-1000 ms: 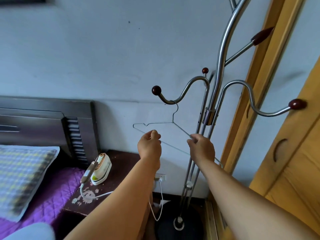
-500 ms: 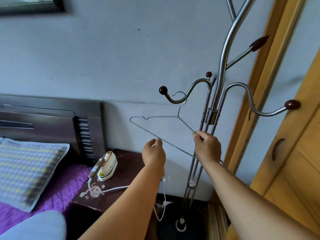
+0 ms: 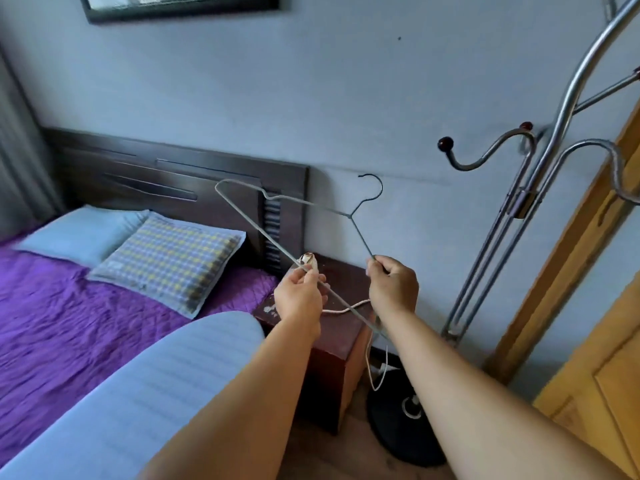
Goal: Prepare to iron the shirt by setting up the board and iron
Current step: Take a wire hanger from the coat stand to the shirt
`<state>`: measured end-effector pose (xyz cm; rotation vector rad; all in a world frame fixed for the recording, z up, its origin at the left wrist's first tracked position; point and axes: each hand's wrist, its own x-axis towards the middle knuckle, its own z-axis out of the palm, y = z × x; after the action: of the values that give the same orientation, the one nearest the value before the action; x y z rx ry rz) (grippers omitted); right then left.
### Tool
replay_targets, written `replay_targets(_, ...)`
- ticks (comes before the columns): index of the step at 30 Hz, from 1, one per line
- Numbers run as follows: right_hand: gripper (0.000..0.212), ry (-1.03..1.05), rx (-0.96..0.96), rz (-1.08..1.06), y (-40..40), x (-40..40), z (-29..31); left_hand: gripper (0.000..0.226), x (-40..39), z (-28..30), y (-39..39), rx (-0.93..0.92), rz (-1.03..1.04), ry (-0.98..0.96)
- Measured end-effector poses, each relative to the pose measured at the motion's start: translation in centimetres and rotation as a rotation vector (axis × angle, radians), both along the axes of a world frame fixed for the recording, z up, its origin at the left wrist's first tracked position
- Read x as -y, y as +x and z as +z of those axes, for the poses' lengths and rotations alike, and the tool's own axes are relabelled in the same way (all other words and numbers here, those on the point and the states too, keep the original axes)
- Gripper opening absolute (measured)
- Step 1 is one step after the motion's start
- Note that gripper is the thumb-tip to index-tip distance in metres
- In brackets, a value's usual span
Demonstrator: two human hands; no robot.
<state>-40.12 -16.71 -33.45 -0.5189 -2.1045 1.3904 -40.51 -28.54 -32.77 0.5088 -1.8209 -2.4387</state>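
A bare wire hanger (image 3: pixel 298 202) is in the air in front of me, off the coat stand (image 3: pixel 540 188). My right hand (image 3: pixel 393 285) grips its right arm, and my left hand (image 3: pixel 299 296) pinches its bottom bar. Behind my left hand, a small white iron (image 3: pixel 309 260) sits on the dark nightstand (image 3: pixel 341 327), mostly hidden. Its white cord (image 3: pixel 346 308) trails off the right side down to the floor. The pale blue striped ironing board (image 3: pixel 166 382) reaches in from the lower left, its rounded end next to the nightstand.
A bed with a purple cover (image 3: pixel 69 323), a checked pillow (image 3: pixel 169 265) and a dark headboard (image 3: pixel 180 181) fills the left. The stand's black base (image 3: pixel 401 420) sits on the floor right of the nightstand. A wooden door (image 3: pixel 595 358) is at the far right.
The hanger came off the stand's hook and moved left and down with both hands. My view swung left and down, bringing the bed and the ironing board into sight.
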Motion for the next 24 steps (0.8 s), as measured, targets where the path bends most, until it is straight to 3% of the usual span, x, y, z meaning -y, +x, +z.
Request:
replay_targets(5, 0.022, -0.075, -0.037, 0.188, -0.6, 9.8, 0.4, 0.013, 9.7, 0.8, 1.5, -0.027, 0.217, 0.015)
replay_targets(15, 0.021, -0.156, 0.05, 0.785, -1.2, 30.8, -0.6, 0.019, 28.0, 1.2, 7.2, -0.071, 0.743, 0.011)
replay_targets(19, 0.018, -0.177, 0.118, 1.13, 3.5, 40.9, -1.4, 0.018, 35.4, 0.6, 14.3, -0.047, 1.087, -0.045)
replay_targets(24, 0.011, -0.174, 0.185, 1.439, 12.9, 48.3, -2.5, 0.018, 40.4, -0.5, 25.7, 0.001, 1.318, -0.148)
